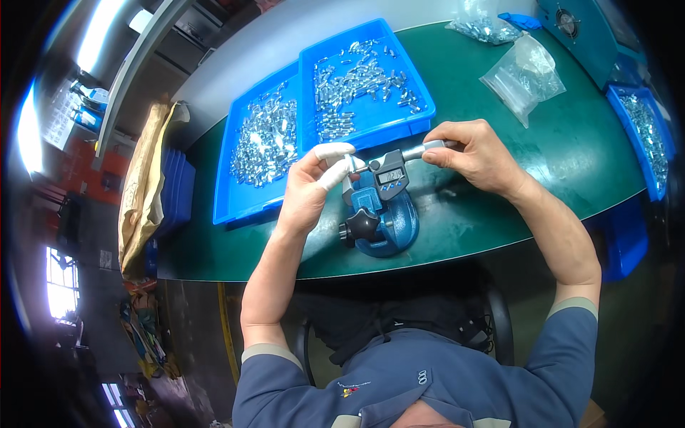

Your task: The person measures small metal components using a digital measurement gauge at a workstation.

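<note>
A digital micrometer (389, 176) is clamped in a blue stand (397, 227) with a black knob (362, 224), near the table's front edge. With white finger covers on thumb and forefinger, my left hand (305, 191) pinches a small metal part (355, 165) at the micrometer's jaws; the fingers mostly hide it. My right hand (479, 158) is closed round the grey thimble end of the micrometer. Just beyond my hands lie two blue trays: the right tray (425, 113) and the left tray (222, 192), both holding many small shiny metal pins.
Clear plastic bags (524, 75) lie at the back right of the green table (457, 221). A blue bin (655, 187) of metal parts sits at the right edge, by a teal machine (581, 36). Brown paper (143, 185) and stacked blue trays (178, 189) stand at the left.
</note>
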The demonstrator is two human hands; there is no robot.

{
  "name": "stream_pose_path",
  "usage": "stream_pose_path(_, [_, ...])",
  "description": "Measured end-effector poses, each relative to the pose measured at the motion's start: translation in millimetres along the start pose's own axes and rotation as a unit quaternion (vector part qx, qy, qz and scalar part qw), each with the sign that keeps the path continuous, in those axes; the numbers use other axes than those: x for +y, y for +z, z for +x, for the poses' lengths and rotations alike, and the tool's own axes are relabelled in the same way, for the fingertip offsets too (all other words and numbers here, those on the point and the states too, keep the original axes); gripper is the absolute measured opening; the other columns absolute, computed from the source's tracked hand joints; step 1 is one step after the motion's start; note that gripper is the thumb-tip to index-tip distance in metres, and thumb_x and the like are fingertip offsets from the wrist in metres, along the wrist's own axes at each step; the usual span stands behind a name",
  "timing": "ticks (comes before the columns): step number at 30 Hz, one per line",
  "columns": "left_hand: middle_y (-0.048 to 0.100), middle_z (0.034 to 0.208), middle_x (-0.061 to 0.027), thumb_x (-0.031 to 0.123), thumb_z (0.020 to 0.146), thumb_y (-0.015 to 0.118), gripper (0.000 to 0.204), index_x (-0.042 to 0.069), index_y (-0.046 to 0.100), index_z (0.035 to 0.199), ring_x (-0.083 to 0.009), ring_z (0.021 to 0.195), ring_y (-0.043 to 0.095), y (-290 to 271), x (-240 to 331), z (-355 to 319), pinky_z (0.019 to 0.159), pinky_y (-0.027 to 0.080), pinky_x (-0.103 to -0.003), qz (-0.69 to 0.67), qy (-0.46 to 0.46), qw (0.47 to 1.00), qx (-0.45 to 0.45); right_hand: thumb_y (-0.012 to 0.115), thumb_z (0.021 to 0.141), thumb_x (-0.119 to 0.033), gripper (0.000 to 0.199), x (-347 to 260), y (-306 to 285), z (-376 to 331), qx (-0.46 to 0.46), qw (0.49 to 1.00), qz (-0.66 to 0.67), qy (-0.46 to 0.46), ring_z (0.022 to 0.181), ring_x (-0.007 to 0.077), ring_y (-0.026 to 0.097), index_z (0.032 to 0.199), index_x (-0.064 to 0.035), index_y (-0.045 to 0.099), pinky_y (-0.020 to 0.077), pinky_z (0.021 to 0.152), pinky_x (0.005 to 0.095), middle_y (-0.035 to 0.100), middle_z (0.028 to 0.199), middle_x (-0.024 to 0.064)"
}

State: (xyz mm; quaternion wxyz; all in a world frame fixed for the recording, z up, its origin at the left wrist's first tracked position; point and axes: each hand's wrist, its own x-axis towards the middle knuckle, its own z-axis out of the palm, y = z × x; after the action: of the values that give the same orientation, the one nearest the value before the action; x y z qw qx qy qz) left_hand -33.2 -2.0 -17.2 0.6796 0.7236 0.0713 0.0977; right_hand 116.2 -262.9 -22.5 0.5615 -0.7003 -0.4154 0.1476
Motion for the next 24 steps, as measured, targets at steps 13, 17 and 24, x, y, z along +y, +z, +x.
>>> stream_pose_path(13, [0.072, 0.102, -0.0086, 0.008, 0.096, 0.066, 0.023, 0.006, 0.066, 0.119, -0.0158, 0.088, 0.068, 2.3, -1.7, -1.8, 0.061, 0.055, -0.029, -0.018, 0.01, 1.0, 0.002, 0.076, 0.09, -0.018, 0.02, -0.4, 0.1, 0.6, 0.006, 1.0, -0.016, 0.0, 0.065, 0.0073, 0.051, 0.093, 0.0015, 0.072, 0.0405, 0.058, 0.0252, 0.061, 0.069, 0.001])
stream_pose_path(17, [0.072, 0.101, -0.0088, 0.008, 0.096, 0.067, 0.023, 0.007, 0.066, 0.119, -0.016, 0.088, 0.068, 2.1, -2.1, -2.5, 0.061, 0.055, -0.029, -0.016, 0.014, 1.0, 0.004, 0.075, 0.09, -0.02, 0.021, -2.5, 0.3, 1.6, 0.002, 1.0, -0.028, 0.002, 0.064, 0.0075, 0.05, 0.091, 0.0014, 0.072, 0.0391, 0.057, 0.0257, 0.06, 0.068, 0.0012])
stream_pose_path(24, [0.072, 0.102, -0.0088, 0.007, 0.095, 0.067, 0.024, 0.007, 0.067, 0.118, -0.0162, 0.088, 0.068, 3.1, -3.1, -2.1, 0.062, 0.055, -0.029, -0.018, 0.007, 1.0, 0.013, 0.075, 0.091, -0.023, 0.025, 2.3, -0.3, 2.2, 0.006, 0.999, -0.036, -0.009, 0.062, 0.0078, 0.048, 0.09, 0.001, 0.072, 0.0381, 0.056, 0.0262, 0.058, 0.065, 0.0013])
